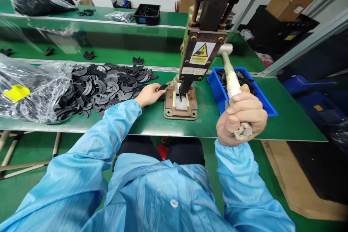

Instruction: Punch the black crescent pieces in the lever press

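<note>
My right hand (243, 117) is wrapped around the tape-covered lever (231, 76) of a hand press (199, 50). Just left of the press base (193, 105), my left hand (150, 95) pinches a small black curved part (163, 87) between thumb and fingers. Under the press ram, a dark curved piece (181, 96) shows on the light metal plate (181, 106); I cannot tell whether it is loose. A large heap of black crescent-shaped parts (108, 85) lies to the left of that hand.
Beyond the lever stands a blue bin (268, 107) with black pieces inside. A clear plastic bag (35, 96) lies at the left of the heap. Behind runs a green belt (108, 45) with scattered parts. A black tray (147, 14) sits on the back shelf.
</note>
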A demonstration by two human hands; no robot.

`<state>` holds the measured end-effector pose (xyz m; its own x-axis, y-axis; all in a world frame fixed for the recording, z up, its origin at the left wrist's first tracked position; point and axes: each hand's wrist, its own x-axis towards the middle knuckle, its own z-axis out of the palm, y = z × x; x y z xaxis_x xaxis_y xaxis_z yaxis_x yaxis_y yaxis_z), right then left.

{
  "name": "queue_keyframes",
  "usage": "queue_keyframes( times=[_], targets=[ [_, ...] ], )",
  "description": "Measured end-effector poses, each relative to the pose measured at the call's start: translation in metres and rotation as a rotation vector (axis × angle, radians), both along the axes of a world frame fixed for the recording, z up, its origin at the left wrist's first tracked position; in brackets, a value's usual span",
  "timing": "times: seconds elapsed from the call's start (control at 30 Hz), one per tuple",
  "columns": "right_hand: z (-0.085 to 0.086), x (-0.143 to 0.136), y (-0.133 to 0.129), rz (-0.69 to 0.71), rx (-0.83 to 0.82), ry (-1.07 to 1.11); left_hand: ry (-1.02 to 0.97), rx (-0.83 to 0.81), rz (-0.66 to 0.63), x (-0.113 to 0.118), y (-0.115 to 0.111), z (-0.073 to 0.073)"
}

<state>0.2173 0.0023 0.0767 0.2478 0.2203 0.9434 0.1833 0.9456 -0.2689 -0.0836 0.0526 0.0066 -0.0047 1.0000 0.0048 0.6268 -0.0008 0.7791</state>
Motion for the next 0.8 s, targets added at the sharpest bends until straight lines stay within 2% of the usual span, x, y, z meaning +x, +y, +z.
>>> queue_keyframes(
  times=[0.13,0.27,0.37,0.53,0.8],
  targets=[
    [-0.001,-0.001,0.001,-0.01,0.007,0.024,-0.284,-0.142,-0.076,0.01,-0.005,0.015],
    [-0.001,-0.002,0.0,-0.009,0.003,0.023,-0.399,-0.249,-0.126,0.029,-0.004,0.024],
    [0.0,-0.001,-0.001,0.001,0.013,0.004,-0.415,-0.262,-0.171,0.036,0.005,0.019],
    [0.001,0.001,-0.002,0.002,0.013,-0.012,-0.403,-0.266,-0.225,0.034,0.016,0.014],
    [0.0,-0.007,-0.003,-0.03,-0.037,0.079,-0.399,-0.377,-0.18,0.034,0.023,0.017]
  ],
)
